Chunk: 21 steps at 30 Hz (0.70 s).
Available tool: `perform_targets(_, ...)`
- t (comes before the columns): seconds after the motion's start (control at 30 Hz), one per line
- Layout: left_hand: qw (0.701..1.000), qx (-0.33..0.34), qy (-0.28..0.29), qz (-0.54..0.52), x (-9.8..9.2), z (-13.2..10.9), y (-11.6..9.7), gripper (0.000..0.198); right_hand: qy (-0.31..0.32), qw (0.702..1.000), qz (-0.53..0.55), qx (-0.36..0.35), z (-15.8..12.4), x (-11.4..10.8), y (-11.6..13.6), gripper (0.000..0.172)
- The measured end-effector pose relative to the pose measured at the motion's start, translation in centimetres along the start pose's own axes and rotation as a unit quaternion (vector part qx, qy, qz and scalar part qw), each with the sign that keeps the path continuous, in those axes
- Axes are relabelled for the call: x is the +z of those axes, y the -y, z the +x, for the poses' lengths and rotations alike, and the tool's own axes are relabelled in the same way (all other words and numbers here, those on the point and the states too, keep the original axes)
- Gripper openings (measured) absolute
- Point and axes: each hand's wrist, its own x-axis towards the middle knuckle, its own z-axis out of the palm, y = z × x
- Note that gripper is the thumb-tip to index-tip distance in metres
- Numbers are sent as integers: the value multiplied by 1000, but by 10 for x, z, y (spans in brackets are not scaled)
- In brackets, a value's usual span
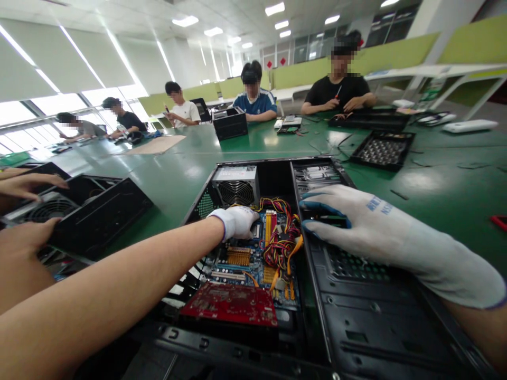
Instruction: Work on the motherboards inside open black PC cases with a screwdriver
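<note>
An open black computer case [356, 311] lies on the green table in front of me. Inside are a blue motherboard [241, 264], a red expansion card [232, 305], a bundle of red and yellow cables [283, 237] and a grey power supply with a fan [236, 186]. My left hand [235, 221], in a white glove, reaches down onto the motherboard with its fingers curled; what they grip is hidden. My gloved right hand [356, 221] lies flat on the case's drive bay frame, fingers spread.
A co-worker's bare hands [24, 211] handle another black case [91, 211] at the left. Several seated people work along the far side. A black tray [382, 149], a small black box [230, 124] and a cardboard sheet [156, 144] lie on the green table [435, 184].
</note>
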Motion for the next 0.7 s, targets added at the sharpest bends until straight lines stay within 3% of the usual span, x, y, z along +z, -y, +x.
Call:
perform_targets(0.53,1000,16,6,-12,2,4,4,54,-7,1000,-3,-14,-2,-1,-1,48)
perform_targets(0.7,999,10,-9,-45,-6,-2,0,64,-24,1000,0,-5,-3,-1,-2,45)
